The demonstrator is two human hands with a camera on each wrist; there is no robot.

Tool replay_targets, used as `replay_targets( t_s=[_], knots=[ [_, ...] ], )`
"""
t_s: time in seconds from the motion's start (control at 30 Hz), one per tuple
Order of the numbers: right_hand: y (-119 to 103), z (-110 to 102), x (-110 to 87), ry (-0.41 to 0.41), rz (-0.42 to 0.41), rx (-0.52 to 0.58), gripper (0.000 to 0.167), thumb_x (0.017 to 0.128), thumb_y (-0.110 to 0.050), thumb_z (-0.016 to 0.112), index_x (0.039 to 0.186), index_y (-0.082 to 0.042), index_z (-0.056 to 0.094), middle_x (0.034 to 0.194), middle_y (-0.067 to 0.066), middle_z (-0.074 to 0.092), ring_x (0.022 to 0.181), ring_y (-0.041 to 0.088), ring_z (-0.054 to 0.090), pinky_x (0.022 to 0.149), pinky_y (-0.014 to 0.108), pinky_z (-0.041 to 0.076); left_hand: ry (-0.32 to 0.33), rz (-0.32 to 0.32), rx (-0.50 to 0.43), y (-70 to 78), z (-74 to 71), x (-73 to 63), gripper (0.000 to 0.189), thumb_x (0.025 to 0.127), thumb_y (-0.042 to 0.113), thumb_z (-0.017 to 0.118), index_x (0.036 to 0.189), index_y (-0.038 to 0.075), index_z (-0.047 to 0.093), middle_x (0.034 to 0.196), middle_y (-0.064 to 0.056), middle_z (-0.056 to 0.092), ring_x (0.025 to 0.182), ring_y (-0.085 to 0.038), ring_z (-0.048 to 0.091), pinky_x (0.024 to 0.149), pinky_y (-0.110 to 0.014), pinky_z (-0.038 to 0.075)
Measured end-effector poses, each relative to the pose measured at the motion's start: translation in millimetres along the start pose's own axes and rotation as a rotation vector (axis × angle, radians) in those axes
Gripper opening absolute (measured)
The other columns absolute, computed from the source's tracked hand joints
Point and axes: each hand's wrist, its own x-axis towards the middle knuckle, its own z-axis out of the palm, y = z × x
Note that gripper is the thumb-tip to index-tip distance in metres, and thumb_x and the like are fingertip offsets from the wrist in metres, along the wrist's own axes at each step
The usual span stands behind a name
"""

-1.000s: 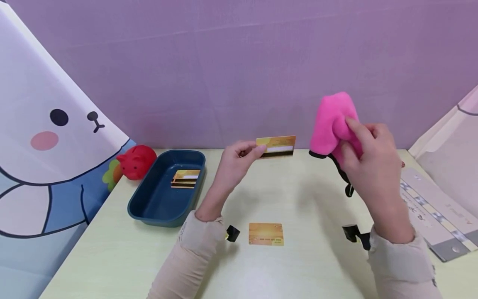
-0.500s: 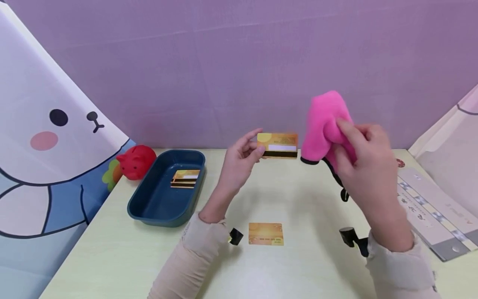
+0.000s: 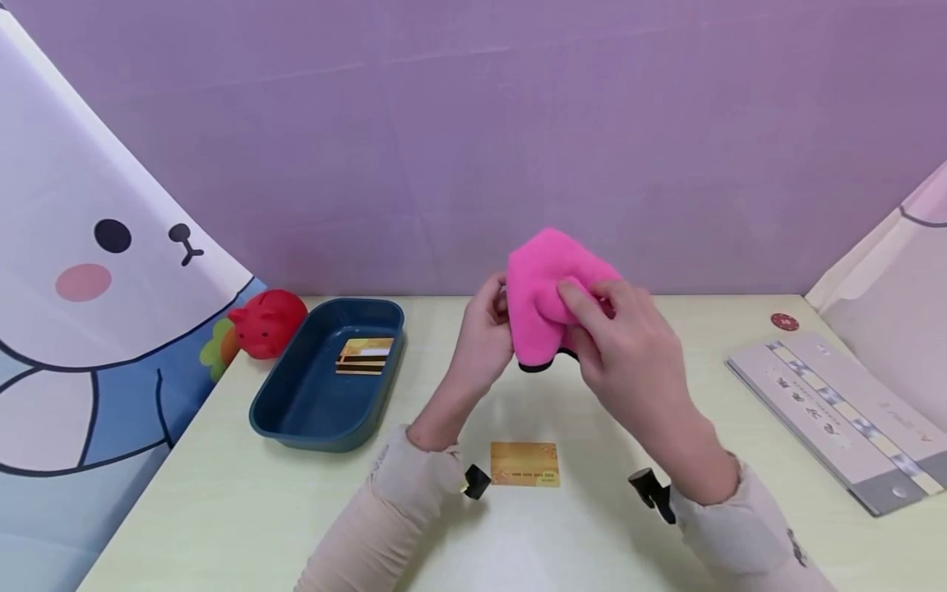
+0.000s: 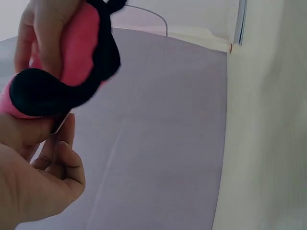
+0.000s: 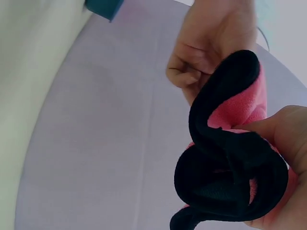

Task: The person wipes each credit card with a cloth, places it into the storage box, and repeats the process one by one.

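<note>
My right hand (image 3: 638,366) pinches a folded pink fleece cloth (image 3: 534,284) with black edging, held up above the table. In the right wrist view the cloth's black edging (image 5: 230,143) curls into loops. My left hand (image 3: 479,341) is at the cloth's left side and pinches a bank card. The cloth hides that card in the head view; only a thin edge of the card (image 4: 61,123) shows in the left wrist view, right by the fleece. Another gold bank card (image 3: 524,464) lies on the table below the hands.
At the left stands a dark blue tray (image 3: 270,423) with gold bank cards (image 3: 364,356) in it. Beside it sits a red piggy bank (image 3: 268,323). On the right lie a grey folder (image 3: 829,411) and a small red chip (image 3: 785,321). A purple cloth backdrop (image 3: 473,148) hangs behind.
My right hand has brought the pink cloth leftward and down to my left hand. The card in my left hand, in plain sight before, is now behind the cloth.
</note>
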Motion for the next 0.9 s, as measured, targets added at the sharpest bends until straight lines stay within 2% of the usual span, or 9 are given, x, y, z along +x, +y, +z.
replay_targets(
  t_s=[0.1, 0.2, 0.3, 0.4, 0.47, 0.57, 0.7, 0.8, 0.9],
  knots=[
    [1.6, 6.1, -1.9, -0.001, -0.001, -0.003, 0.035, 0.084, -0.010, 0.080, 0.117, -0.010, 0.071, 0.097, 0.020, 0.061, 0.077, 0.037, 0.055, 0.058, 0.045, 0.049, -0.004, -0.015, 0.000, -0.6, -0.2, -0.1, 0.037, 0.091, -0.015, 0.052, 0.125, 0.000, 0.056, 0.087, -0.012, 0.062, 0.072, -0.011, 0.052, 0.067, -0.022, 0.044],
    [5.2, 7.6, -3.4, -0.019, 0.014, -0.008, 0.034, 0.083, -0.010, 0.080, 0.117, -0.009, 0.071, 0.097, 0.021, 0.062, 0.078, 0.038, 0.056, 0.057, 0.046, 0.051, -0.009, -0.025, 0.019, -0.8, -1.3, 1.1, 0.035, 0.091, -0.015, 0.052, 0.123, -0.001, 0.055, 0.094, -0.019, 0.066, 0.077, -0.011, 0.056, 0.070, -0.022, 0.045],
    [10.8, 5.1, -4.1, -0.056, 0.059, -0.029, 0.034, 0.085, -0.010, 0.079, 0.118, -0.008, 0.072, 0.098, 0.022, 0.063, 0.081, 0.039, 0.058, 0.056, 0.049, 0.053, -0.027, -0.031, 0.017, 1.0, -2.9, 2.2, 0.033, 0.092, -0.014, 0.053, 0.123, -0.002, 0.055, 0.100, -0.027, 0.068, 0.081, -0.010, 0.061, 0.075, -0.024, 0.052],
    [17.9, 0.5, -3.7, -0.092, 0.120, -0.053, 0.034, 0.086, -0.010, 0.076, 0.120, -0.008, 0.071, 0.101, 0.023, 0.063, 0.084, 0.040, 0.058, 0.055, 0.052, 0.053, -0.040, -0.045, -0.008, 3.1, -5.7, 3.4, 0.032, 0.094, -0.010, 0.058, 0.124, 0.000, 0.055, 0.096, -0.027, 0.067, 0.080, -0.012, 0.065, 0.080, -0.029, 0.057],
    [23.2, -3.1, -3.2, -0.105, 0.164, -0.064, 0.035, 0.087, -0.008, 0.074, 0.122, -0.009, 0.071, 0.103, 0.024, 0.063, 0.086, 0.041, 0.058, 0.056, 0.055, 0.052, -0.041, -0.052, -0.002, 4.5, -8.6, 4.0, 0.031, 0.095, -0.005, 0.062, 0.124, 0.002, 0.057, 0.094, -0.024, 0.067, 0.078, -0.013, 0.065, 0.081, -0.031, 0.057],
    [32.6, -7.7, -2.4, -0.104, 0.223, -0.078, 0.034, 0.089, -0.007, 0.070, 0.123, -0.008, 0.071, 0.103, 0.026, 0.063, 0.086, 0.041, 0.056, 0.055, 0.057, 0.050, -0.015, -0.070, 0.029, 7.1, -14.2, 5.1, 0.031, 0.094, 0.001, 0.066, 0.124, 0.006, 0.059, 0.090, -0.016, 0.067, 0.077, -0.014, 0.061, 0.075, -0.027, 0.051],
    [45.1, -13.4, -1.7, -0.092, 0.301, -0.099, 0.034, 0.090, -0.006, 0.066, 0.123, -0.008, 0.070, 0.103, 0.027, 0.061, 0.088, 0.042, 0.055, 0.056, 0.061, 0.048, 0.036, -0.076, 0.032, 10.9, -21.8, 7.2, 0.033, 0.094, -0.001, 0.066, 0.125, 0.006, 0.059, 0.086, -0.006, 0.066, 0.073, -0.013, 0.056, 0.068, -0.025, 0.044],
    [50.6, -18.2, -1.6, -0.073, 0.342, -0.102, 0.035, 0.090, -0.007, 0.064, 0.125, -0.008, 0.070, 0.104, 0.027, 0.061, 0.092, 0.043, 0.055, 0.058, 0.062, 0.047, 0.066, -0.077, 0.012, 12.8, -25.6, 8.5, 0.034, 0.093, -0.003, 0.066, 0.125, 0.005, 0.058, 0.086, -0.004, 0.065, 0.073, -0.014, 0.056, 0.067, -0.024, 0.044],
    [50.3, -23.0, -0.6, -0.050, 0.350, -0.085, 0.036, 0.091, -0.008, 0.064, 0.126, -0.009, 0.070, 0.105, 0.027, 0.060, 0.094, 0.043, 0.054, 0.060, 0.061, 0.045, 0.086, -0.079, 0.013, 12.2, -26.5, 9.2, 0.034, 0.093, -0.004, 0.065, 0.125, 0.006, 0.059, 0.086, -0.003, 0.065, 0.074, -0.014, 0.058, 0.067, -0.023, 0.046]
  ],
)
